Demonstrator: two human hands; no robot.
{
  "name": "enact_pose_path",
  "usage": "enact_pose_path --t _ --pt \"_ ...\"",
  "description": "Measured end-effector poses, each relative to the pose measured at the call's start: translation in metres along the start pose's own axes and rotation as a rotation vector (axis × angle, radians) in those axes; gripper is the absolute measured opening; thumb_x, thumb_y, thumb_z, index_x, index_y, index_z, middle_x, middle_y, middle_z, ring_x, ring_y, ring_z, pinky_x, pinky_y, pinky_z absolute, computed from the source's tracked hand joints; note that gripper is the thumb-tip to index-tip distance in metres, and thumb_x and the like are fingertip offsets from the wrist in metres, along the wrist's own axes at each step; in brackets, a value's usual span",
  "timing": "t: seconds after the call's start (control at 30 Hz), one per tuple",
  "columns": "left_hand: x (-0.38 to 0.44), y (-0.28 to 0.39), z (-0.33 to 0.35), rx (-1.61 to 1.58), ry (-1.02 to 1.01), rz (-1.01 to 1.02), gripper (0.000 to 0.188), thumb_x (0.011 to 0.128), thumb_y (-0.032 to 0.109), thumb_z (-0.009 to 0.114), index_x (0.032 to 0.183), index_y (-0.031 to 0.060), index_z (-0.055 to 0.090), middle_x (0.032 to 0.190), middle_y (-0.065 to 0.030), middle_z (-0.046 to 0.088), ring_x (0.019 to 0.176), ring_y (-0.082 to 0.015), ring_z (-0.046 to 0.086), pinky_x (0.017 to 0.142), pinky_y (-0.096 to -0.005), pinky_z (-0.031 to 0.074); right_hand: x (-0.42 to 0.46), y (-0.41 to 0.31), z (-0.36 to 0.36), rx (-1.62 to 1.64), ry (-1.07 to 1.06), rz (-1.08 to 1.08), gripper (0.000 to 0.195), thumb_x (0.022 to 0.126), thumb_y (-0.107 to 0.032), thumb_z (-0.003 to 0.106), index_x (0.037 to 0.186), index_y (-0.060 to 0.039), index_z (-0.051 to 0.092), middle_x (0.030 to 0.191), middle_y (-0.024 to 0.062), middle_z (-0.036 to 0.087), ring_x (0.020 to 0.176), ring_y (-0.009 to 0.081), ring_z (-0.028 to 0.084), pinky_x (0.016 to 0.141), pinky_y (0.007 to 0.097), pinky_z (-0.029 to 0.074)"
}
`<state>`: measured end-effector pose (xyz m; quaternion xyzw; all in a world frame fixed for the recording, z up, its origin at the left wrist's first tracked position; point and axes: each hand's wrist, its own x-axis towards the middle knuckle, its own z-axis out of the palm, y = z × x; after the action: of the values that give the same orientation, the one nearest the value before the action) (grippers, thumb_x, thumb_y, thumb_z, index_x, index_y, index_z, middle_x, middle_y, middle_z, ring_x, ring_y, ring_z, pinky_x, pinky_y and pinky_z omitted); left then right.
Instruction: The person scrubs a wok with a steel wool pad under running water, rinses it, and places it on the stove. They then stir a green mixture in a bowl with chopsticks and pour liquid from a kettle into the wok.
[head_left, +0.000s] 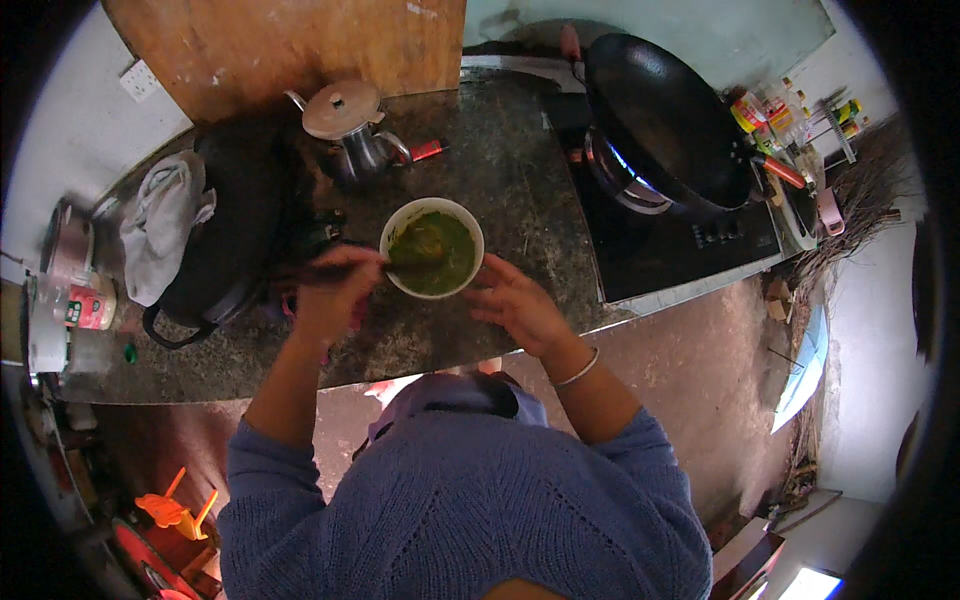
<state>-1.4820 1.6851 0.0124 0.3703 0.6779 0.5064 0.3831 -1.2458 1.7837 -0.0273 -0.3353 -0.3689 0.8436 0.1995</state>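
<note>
A white bowl (478, 238) stands on the dark stone counter before me, with a green, wet mixture (441, 244) inside. My left hand (341, 281) is closed around a dark, slender utensil (411, 265), apparently chopsticks, whose far end reaches over the left rim into the mixture. Both that hand and the utensil are motion-blurred. At the bowl's lower right side is my right hand (521, 304), its fingers apart and slightly blurred. Its fingertips are close against the bowl; whether they press on it cannot be made out.
A metal kettle (358, 154) stands behind the bowl, near a red packet (427, 151). To the right, a large black wok (667, 124) sits on a black cooktop (675, 262). A big dark pot (232, 232) with a grey cloth (165, 217) on it is at left, beside jars (94, 300).
</note>
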Motion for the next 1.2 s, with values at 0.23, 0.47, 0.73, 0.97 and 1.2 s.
enact_pose_path --t 0.23,0.47,0.73,0.97,1.2 --pt "0.008 -0.008 0.001 -0.114 0.021 0.126 0.016 0.079 0.016 0.056 0.089 0.0036 0.059 0.077 -0.0037 0.058 0.070 -0.0107 0.054 0.066 -0.0222 0.042 -0.007 -0.008 0.009 -0.027 0.046 0.018 0.057 0.077 -0.008 0.050 0.129 -0.0056 0.026 0.126 0.0083 0.038 0.105 0.0221 0.048 0.083 0.0348 0.041" --pt "0.012 -0.012 -0.001 -0.157 0.102 0.123 0.017 0.079 0.016 0.057 0.089 0.0026 0.059 0.079 -0.0044 0.059 0.072 -0.0104 0.055 0.064 -0.0215 0.043 -0.006 -0.005 0.009 -0.028 0.039 0.035 0.057 0.077 -0.007 0.048 0.130 -0.0069 0.025 0.127 0.0080 0.036 0.109 0.0226 0.046 0.085 0.0356 0.040" --pt "0.003 -0.007 0.005 -0.184 0.007 0.001 0.018 0.078 0.016 0.059 0.089 0.0020 0.059 0.078 -0.0044 0.059 0.068 -0.0100 0.057 0.061 -0.0215 0.044 -0.010 -0.015 0.014 -0.015 -0.026 0.022 0.058 0.078 -0.008 0.049 0.130 -0.0068 0.025 0.127 0.0093 0.036 0.108 0.0230 0.046 0.086 0.0368 0.040" --pt "0.002 -0.005 0.007 -0.186 -0.053 -0.048 0.018 0.077 0.015 0.061 0.090 0.0023 0.060 0.075 -0.0042 0.060 0.067 -0.0095 0.057 0.060 -0.0210 0.043 -0.005 -0.006 0.005 0.027 -0.043 0.008 0.059 0.078 -0.007 0.049 0.131 -0.0061 0.024 0.128 0.0095 0.035 0.108 0.0230 0.045 0.087 0.0366 0.040" --pt "0.000 0.003 0.008 -0.205 -0.049 -0.132 0.016 0.078 0.013 0.059 0.089 0.0014 0.059 0.071 -0.0042 0.060 0.065 -0.0098 0.056 0.057 -0.0211 0.043 -0.011 -0.010 0.012 -0.021 -0.005 0.030 0.058 0.078 -0.007 0.048 0.130 -0.0060 0.024 0.128 0.0094 0.035 0.108 0.0222 0.046 0.086 0.0355 0.041"
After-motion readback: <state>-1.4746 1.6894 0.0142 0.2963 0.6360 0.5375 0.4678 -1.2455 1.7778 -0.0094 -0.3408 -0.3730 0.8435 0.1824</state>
